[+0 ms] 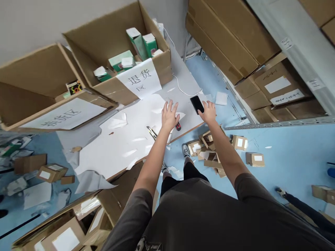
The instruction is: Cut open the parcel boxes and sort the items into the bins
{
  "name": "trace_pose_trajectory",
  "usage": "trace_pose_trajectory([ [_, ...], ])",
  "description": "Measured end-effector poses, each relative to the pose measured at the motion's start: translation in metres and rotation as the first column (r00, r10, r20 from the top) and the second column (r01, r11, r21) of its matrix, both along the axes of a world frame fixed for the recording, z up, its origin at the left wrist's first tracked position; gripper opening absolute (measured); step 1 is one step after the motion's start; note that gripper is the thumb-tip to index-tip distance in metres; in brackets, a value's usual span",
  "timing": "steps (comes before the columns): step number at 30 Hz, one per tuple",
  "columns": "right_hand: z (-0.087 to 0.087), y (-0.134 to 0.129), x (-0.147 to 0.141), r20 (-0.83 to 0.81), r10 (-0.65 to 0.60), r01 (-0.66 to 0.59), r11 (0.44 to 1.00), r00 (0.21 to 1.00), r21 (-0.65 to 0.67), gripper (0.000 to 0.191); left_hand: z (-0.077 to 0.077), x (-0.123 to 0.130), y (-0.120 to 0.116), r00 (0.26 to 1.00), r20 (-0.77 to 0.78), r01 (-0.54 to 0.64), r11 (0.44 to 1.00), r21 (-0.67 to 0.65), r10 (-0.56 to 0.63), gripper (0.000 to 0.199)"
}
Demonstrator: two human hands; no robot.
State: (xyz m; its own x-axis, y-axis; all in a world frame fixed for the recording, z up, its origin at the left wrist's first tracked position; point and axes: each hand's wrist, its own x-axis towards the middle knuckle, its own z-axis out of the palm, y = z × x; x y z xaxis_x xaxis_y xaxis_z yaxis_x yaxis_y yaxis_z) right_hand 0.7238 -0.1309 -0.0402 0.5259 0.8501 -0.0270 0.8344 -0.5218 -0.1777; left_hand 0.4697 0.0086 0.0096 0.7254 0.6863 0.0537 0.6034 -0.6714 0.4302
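Note:
My left hand [169, 115] hovers over or rests on the white-covered table, its fingers spread with nothing between them. Close to its wrist side lies a small red and black tool [178, 126], partly hidden. A box cutter [151, 132] lies on the table to the left of my left forearm. At the table's right corner is a black smartphone [196, 104], screen dark. My right hand [208, 112] is at the phone's right edge, thumb over its lower corner and fingers apart; whether it bears any weight cannot be seen. A white cable [183, 91] runs close to the phone's top.
Two open cartons with paper signs [141, 78] stand along the back; one holds several green-and-white boxes [137, 43]. Torn paper scraps [117, 120] litter the table. A metal shelf [277, 120] with cartons rises at right. Small boxes [209, 157] lie on the blue floor. Another person's leg [303, 205] shows lower right.

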Motion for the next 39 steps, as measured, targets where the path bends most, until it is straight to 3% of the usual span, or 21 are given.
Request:
trace_pose_trajectory([
  [4,-0.064,0.016,0.031,-0.08,0.008,-0.013,0.999,0.997,-0.053,0.076,-0.051,0.05,0.003,1.0,-0.002,0.013,1.0,-0.021,-0.013,0.073],
  [7,-0.105,0.025,0.041,-0.147,-0.012,0.003,0.998,0.989,-0.066,0.079,-0.082,0.067,0.004,1.0,-0.004,0.02,0.999,-0.046,-0.02,0.072],
  [12,-0.144,0.041,0.047,-0.21,-0.027,0.027,1.0,0.977,-0.005,0.075,-0.111,0.068,0.004,0.999,-0.027,0.016,0.996,-0.09,-0.019,0.066],
  [18,-0.15,0.052,0.042,-0.23,-0.063,0.089,0.991,0.971,0.104,0.063,-0.113,0.06,0.005,0.996,-0.093,-0.015,0.993,-0.117,0.004,0.063],
  [24,-0.148,0.05,0.039,-0.219,-0.067,0.095,0.988,0.974,0.121,0.054,-0.112,0.058,0.006,0.997,-0.08,-0.013,0.991,-0.135,0.002,0.066],
  [33,-0.139,0.04,0.05,-0.24,-0.031,0.057,0.993,0.97,0.102,0.071,-0.104,0.056,0.002,0.994,-0.111,-0.022,0.99,-0.136,0.007,0.065],
  [39,-0.131,0.018,0.075,-0.216,-0.019,0.044,0.993,0.976,0.113,0.067,-0.104,0.062,0.008,0.997,-0.064,-0.039,0.99,-0.132,0.03,0.067],
])
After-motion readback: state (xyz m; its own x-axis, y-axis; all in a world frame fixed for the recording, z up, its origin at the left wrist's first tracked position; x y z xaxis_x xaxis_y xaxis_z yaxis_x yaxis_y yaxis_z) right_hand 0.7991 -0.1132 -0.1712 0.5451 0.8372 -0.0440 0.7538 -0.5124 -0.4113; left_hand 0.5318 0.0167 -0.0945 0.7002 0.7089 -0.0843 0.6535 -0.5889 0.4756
